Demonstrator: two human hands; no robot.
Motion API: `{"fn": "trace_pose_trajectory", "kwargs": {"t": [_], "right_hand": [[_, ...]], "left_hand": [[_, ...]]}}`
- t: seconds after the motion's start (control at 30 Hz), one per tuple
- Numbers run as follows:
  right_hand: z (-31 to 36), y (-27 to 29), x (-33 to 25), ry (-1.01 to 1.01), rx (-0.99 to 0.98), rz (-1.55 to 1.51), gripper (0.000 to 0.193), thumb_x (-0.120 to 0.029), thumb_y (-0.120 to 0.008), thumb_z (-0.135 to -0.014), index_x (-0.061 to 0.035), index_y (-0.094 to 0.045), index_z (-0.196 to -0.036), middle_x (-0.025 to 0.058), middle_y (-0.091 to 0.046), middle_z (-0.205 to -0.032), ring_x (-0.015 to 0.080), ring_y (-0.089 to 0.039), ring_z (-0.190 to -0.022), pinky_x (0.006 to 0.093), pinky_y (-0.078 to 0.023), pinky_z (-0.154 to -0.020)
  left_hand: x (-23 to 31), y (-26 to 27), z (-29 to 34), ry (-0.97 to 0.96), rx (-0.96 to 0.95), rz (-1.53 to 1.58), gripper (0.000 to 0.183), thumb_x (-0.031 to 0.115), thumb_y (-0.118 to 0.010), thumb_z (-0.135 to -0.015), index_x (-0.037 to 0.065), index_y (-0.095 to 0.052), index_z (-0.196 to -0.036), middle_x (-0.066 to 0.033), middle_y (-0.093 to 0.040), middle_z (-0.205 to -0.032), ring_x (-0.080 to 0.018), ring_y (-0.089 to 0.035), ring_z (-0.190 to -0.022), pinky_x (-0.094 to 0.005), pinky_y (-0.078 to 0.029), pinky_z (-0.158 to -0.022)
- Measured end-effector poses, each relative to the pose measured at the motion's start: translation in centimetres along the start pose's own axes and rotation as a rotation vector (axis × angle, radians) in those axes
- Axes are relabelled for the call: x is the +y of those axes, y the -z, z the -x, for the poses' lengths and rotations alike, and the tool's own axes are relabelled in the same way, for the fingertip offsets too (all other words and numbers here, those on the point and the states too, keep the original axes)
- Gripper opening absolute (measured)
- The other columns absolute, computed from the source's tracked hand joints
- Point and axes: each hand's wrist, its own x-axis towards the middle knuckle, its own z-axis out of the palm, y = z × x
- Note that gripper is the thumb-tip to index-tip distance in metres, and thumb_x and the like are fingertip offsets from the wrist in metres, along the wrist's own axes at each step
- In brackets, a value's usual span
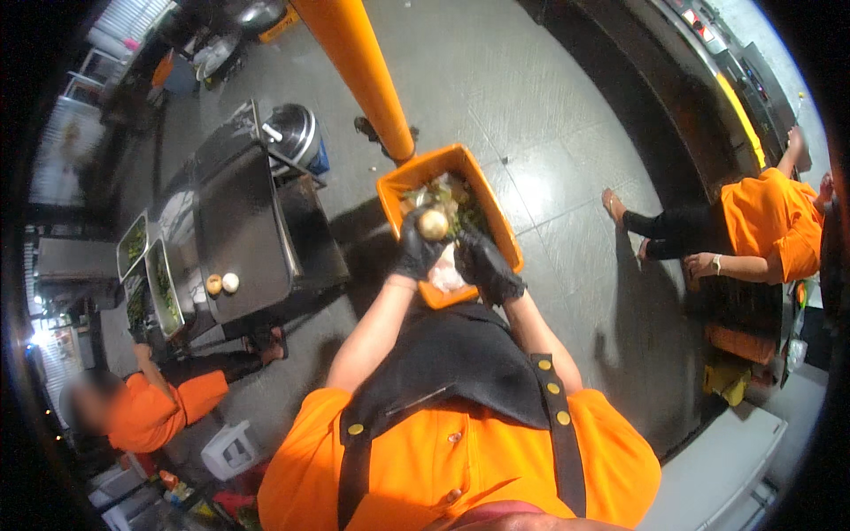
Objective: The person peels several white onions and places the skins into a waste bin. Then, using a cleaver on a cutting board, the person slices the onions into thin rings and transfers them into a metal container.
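Above an orange bin I hold a pale, round onion. My left hand, in a black glove, is closed around it. Close beside it is my right hand, also in a black glove, its fingers curled toward the onion. Whatever the right hand grips, if anything, is too dark to make out. Inside the bin lie green and pale vegetable scraps, with a whitish piece below my hands.
An orange post rises just beyond the bin. On the left, a dark metal table bears a brown onion and a white onion, near trays of greens. One co-worker is at left, another at right.
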Motion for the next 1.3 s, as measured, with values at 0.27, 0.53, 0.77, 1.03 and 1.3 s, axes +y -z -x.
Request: {"fn": "trace_pose_trajectory", "kwargs": {"t": [0.27,0.53,0.77,1.03,1.3], "right_hand": [[-2.7,-2.4,-2.1,-0.286,0.088,-0.196,0.014,-0.027,-0.052,-0.098,-0.0149,-0.057,-0.103,-0.0065,-0.036,-0.051,0.0075,-0.035,-0.037,0.0251,-0.025,-0.033],[-6.7,2.2,4.2,-0.383,0.332,-0.062,0.029,-0.038,-0.048,-0.097,-0.0152,-0.054,-0.114,-0.0011,-0.042,-0.053,0.0109,-0.037,-0.035,0.0271,-0.030,-0.032],[-6.9,1.6,5.3,-0.315,0.024,0.056,0.052,-0.021,-0.046,-0.092,-0.0188,-0.025,-0.140,0.0012,-0.053,-0.076,0.0077,-0.037,-0.043,0.0241,-0.029,-0.036],[-3.9,-1.0,-2.4,-0.318,0.042,0.166,0.040,-0.039,-0.053,-0.095,-0.0076,-0.058,-0.120,-0.0038,-0.047,-0.061,0.0063,-0.036,-0.045,0.0258,-0.030,-0.040],[-1.6,-2.0,-2.8,-0.060,0.056,0.586,0.043,-0.031,-0.054,-0.094,-0.0007,-0.055,-0.125,0.0205,-0.063,-0.101,0.0300,-0.059,-0.094,0.0362,-0.045,-0.082]], "left_hand": [[0.2,4.4,-4.1,-0.204,0.092,-0.453,0.027,0.033,-0.059,-0.091,0.012,-0.060,-0.109,-0.0028,-0.066,-0.086,-0.0152,-0.065,-0.068,-0.0292,-0.056,-0.057],[2.1,4.3,-3.8,0.218,0.070,0.046,0.030,0.034,-0.061,-0.089,0.014,-0.060,-0.111,-0.0080,-0.066,-0.096,-0.0241,-0.065,-0.083,-0.0378,-0.056,-0.065],[2.6,2.7,-3.3,-0.023,0.011,-0.004,0.064,0.053,-0.047,-0.093,0.008,-0.042,-0.138,-0.0121,-0.054,-0.131,-0.0270,-0.055,-0.116,-0.0425,-0.047,-0.098],[2.7,0.0,-3.6,-0.122,0.074,0.054,0.043,0.039,-0.052,-0.091,0.006,-0.053,-0.119,-0.0120,-0.061,-0.110,-0.0258,-0.061,-0.100,-0.0400,-0.051,-0.092],[1.4,-3.0,-1.4,-0.202,0.200,-0.122,0.037,0.032,-0.044,-0.094,0.003,-0.057,-0.113,-0.0109,-0.064,-0.103,-0.0238,-0.063,-0.096,-0.0357,-0.052,-0.086]]}}
